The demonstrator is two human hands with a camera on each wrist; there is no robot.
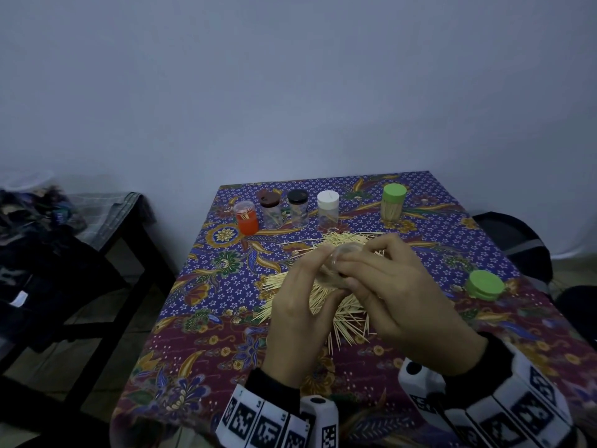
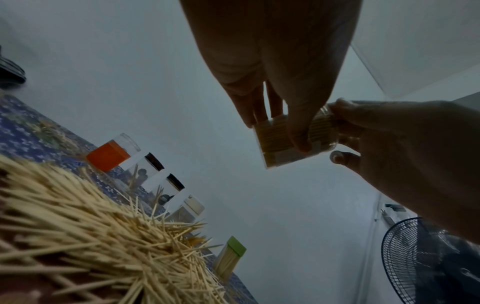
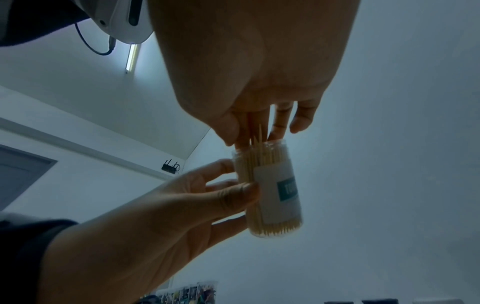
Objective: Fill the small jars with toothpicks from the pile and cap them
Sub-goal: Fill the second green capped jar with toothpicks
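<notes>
Held up over the pile [image 1: 326,286] mid-table, the light, slick clear jar [image 3: 270,189] sits gripped round its middle by the left hand [image 3: 145,232], while the right hand [image 3: 249,67] pinches brittle toothpicks [image 3: 259,142] into its mouth.

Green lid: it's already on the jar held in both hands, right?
No. The held jar is still open, with the right hand at its mouth, as the right wrist view shows. The loose green lid lies on the table.

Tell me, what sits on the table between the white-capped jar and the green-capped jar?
Nothing: in the head view only bare patterned tablecloth separates the white-capped jar from the green-capped jar.
</notes>
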